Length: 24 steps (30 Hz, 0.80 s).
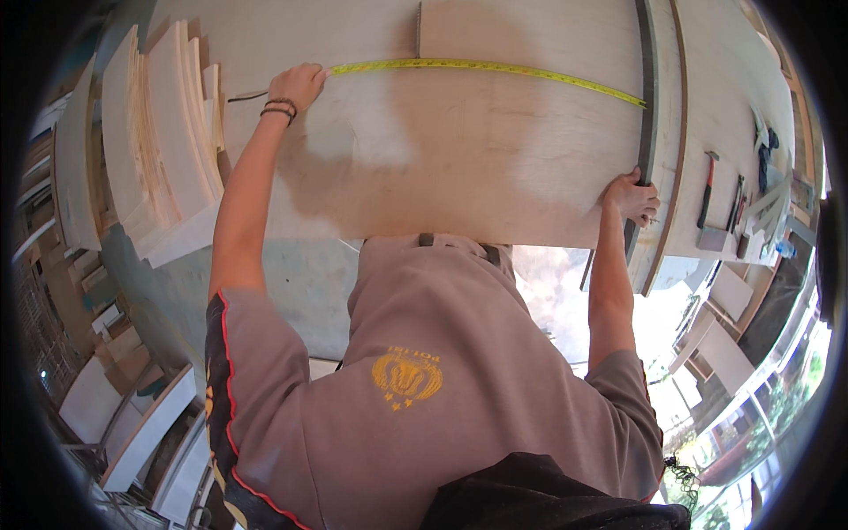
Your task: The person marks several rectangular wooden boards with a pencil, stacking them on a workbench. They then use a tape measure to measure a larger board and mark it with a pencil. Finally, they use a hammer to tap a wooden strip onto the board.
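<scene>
A yellow tape measure (486, 66) is stretched from left to right over a large pale wooden board (495, 159). My left hand (299, 86) is closed on its left end, and a thin dark strip (247, 97) sticks out on the hand's far side. The tape's right end meets a long grey straight bar (647, 124) lying across the board. At the board's near edge my right hand (632, 196) has its fingers wrapped round that bar. What my left palm covers is hidden.
Several cut wooden panels (163, 124) are stacked at the left. To the right lie a hammer (707, 190) with a red and black handle and other hand tools (737, 203). A brown wooden strip (676, 150) runs beside the bar. A short thin edge (419, 31) stands at the far middle.
</scene>
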{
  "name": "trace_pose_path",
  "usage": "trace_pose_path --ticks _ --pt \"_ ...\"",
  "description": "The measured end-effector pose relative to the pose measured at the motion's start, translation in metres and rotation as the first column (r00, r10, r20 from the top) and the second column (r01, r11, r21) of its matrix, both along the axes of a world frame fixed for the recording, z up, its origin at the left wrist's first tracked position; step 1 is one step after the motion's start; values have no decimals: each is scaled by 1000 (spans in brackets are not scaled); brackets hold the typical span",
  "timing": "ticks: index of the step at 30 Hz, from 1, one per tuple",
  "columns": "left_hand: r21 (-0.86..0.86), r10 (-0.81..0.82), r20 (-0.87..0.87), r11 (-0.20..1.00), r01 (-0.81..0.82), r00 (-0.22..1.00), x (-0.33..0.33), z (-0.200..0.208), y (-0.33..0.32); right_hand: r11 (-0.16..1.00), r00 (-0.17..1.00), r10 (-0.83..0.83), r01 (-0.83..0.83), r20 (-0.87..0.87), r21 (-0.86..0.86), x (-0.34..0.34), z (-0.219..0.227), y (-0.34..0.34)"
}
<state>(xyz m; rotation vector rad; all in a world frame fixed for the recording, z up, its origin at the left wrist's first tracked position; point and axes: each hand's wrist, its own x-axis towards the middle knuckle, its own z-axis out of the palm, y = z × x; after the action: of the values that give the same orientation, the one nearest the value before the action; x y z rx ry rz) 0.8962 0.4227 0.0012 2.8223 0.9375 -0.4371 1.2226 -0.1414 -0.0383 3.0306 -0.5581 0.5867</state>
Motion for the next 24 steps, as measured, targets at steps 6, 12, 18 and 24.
trace_pose_path --ticks 6,12,18,24 --pt "-25 16 -45 1000 -17 999 7 8 -3 1000 1000 -2 2 -8 10 4 -9 -13" --pt "-8 16 -13 1000 -16 1000 4 6 -2 999 999 21 -20 -27 26 2 -9 -12" --pt "-9 19 -41 1000 -20 999 3 4 -1 1000 1000 5 -5 -27 14 2 -6 -8" --pt "12 14 -23 1000 -14 1000 5 8 -7 1000 1000 2 -2 19 -11 3 -12 -11"
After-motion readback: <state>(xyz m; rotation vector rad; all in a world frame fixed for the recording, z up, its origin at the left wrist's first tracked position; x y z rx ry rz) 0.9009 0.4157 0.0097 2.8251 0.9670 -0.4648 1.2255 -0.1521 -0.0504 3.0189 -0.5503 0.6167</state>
